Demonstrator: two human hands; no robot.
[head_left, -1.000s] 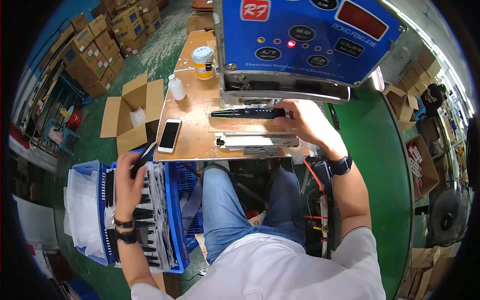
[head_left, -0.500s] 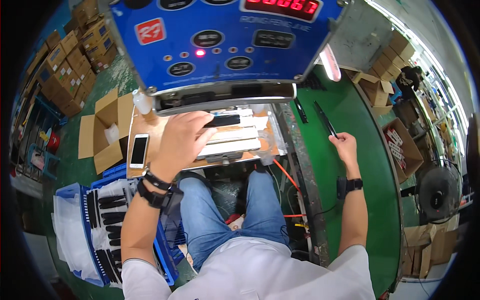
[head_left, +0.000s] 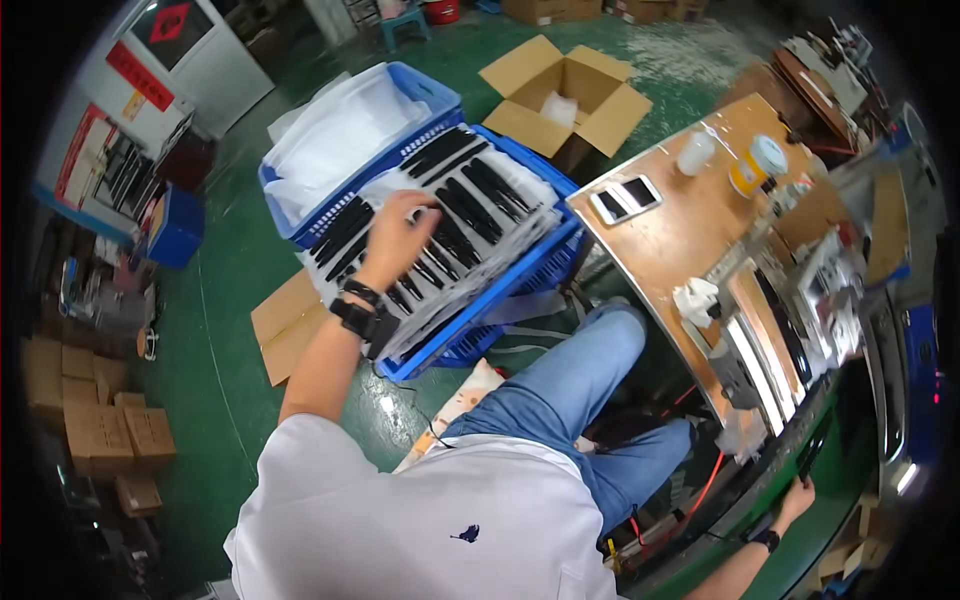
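My left hand (head_left: 398, 243) is over the blue crate (head_left: 470, 318) on my left, above rows of slim black strip-shaped parts (head_left: 466, 210) laid on white sheets. Its fingers are curled in toward the thumb; whatever is between them cannot be made out. Far to the right, my right hand (head_left: 797, 497) pinches the end of a long black strip (head_left: 812, 452) over the green belt surface (head_left: 840, 490). On the wooden workbench (head_left: 655, 245), a metal fixture with pale bars (head_left: 755, 365) stands between my two hands, with a dark strip (head_left: 782, 318) along it.
A white phone (head_left: 626, 200), a clear bottle (head_left: 697, 152) and a yellow-and-white tub (head_left: 757, 167) stand on the bench. Behind the crate is another blue crate with white sheets (head_left: 345, 135). An open carton (head_left: 570, 95) sits beyond. The blue machine panel (head_left: 920, 350) is at far right.
My view has swung left. My left hand has gone from the fixture on the bench to the black parts in the crate. My right hand still holds its strip over the green surface.
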